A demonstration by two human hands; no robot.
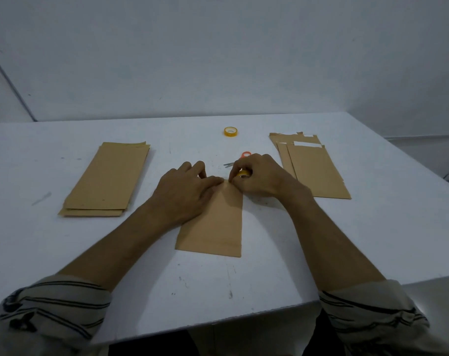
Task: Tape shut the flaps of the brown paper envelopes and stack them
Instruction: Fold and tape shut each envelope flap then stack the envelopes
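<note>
Head view, left to right. At the left of the worktop (269, 278) lies a stack of brown envelopes (107, 178), flaps not showing, likely the finished pile. At the centre, the left hand (184, 191) lies flat, fingers extended, pressing down the far end of 1 envelope (215, 227), which lies lengthwise on the worktop directly in front of the person. The right hand (259, 176), fingers curled, grips a yellow tape roll (244, 173) at the envelope's far right corner, with its thumb and forefinger pinched at the flap edge. Just beyond this hand lie scissors (240, 159) with an orange handle; farther off sits a 2nd tape roll (230, 131). At the right, a fanned pile of envelopes (313, 168) shows white strips at its far ends, apparently flaps still open.

The step in hand appears to be laying tape across the flap. To do it well, the left hand should hold the flap flat and square, while the right hand draws the strip taut across the seam and smooths it from 1 end to avoid creases.
</note>
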